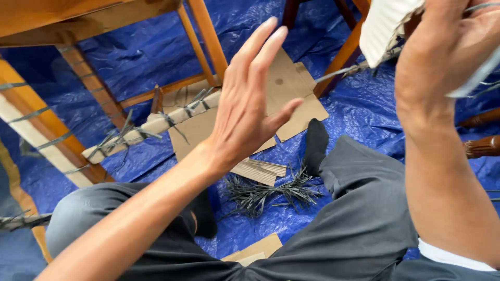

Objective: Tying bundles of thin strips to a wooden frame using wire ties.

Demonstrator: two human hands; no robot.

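Looking down from the head camera, the left hand [245, 112] is raised in mid-air with its palm open and fingers [263, 44] stretched upward, the thumb spread aside; its grip is fully open and holds nothing. The right hand [448, 52] is up at the top right corner, its grip closed around a flat grey strap [476, 78] that runs across the knuckles, pressed beside a white ribbed woven panel [383, 26] on a wooden chair frame [344, 52].

Below the hands, the person sits on a blue tarpaulin [130, 57] spread over the floor, legs in dark grey trousers [359, 229] and a black sock [315, 143]. Between the legs lies a heap of short dark cut strap ends [265, 192]. Flat brown cardboard pieces [291, 99] lie on the tarpaulin behind the left hand, plain and unprinted, with a corrugated scrap just beside the heap and another piece near the bottom edge. A pale wooden rail [151, 127] bristling with dark strap stubs lies slanted to the left, touching the cardboard. More orange-brown chair legs [205, 36] stand at the top, and a wooden bar wound with grey straps slants down the left edge.
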